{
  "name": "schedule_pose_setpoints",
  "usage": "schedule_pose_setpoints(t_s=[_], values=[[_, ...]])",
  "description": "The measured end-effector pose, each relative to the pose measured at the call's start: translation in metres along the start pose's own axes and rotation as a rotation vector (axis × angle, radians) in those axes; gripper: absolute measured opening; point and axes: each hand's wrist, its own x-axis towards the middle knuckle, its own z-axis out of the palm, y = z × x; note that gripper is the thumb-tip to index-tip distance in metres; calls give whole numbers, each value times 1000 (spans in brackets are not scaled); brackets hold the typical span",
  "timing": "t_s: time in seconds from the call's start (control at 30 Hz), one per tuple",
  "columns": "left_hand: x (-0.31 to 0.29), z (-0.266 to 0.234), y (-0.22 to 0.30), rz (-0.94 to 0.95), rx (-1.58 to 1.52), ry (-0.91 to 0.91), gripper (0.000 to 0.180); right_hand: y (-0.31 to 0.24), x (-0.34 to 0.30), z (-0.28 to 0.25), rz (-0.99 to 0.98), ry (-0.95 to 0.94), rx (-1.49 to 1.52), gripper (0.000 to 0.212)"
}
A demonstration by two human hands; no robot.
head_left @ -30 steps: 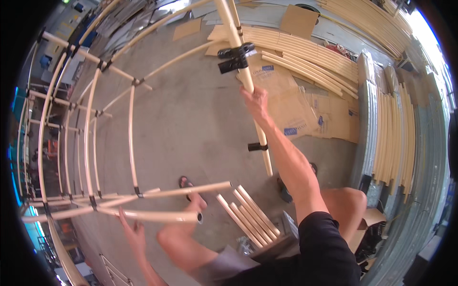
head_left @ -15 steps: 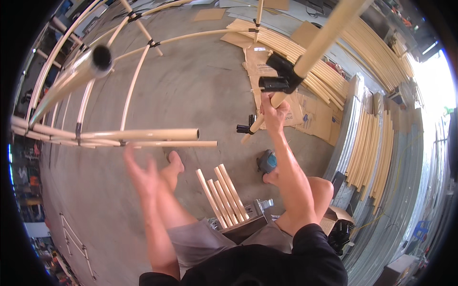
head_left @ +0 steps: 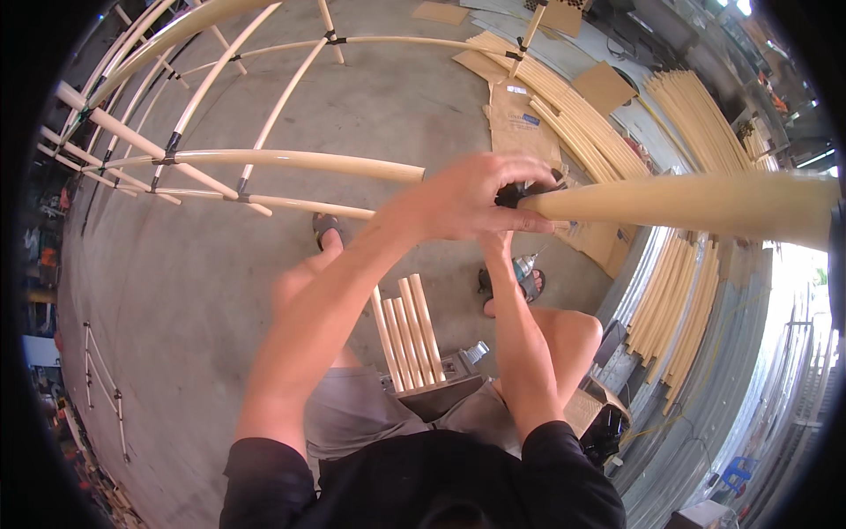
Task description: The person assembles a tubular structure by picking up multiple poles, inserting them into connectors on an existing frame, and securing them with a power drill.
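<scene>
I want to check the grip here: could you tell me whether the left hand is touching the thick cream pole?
Touching. The head view shows the left hand wrapped over the near end of the thick cream pole, its fingers lying on it.

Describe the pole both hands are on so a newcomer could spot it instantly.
Start at the stacked bundles of pale poles along the right wall. In front of them one thick cream pole runs level from the right rim toward the middle. Unlike the thinner poles lashed into the curved frame at left, its near end sits under the left hand, the right hand just below.
</scene>
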Motion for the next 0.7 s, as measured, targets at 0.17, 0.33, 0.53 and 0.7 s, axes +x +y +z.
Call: schedule_pose_setpoints(t_s=[0.17,0.33,0.53,0.7], values=[[2,15,-17,-82,217,-32,45,-17,3,7,-95,-17,-43,28],[5,21,-44,56,214,285,42,21,-16,5,237,-180,-39,14],[9,6,-54,-65,113,142,48,26,-14,13,352,-191,-7,17],[-3,-5,-56,-67,184,183,39,14,-18,32,390,-174,27,17]])
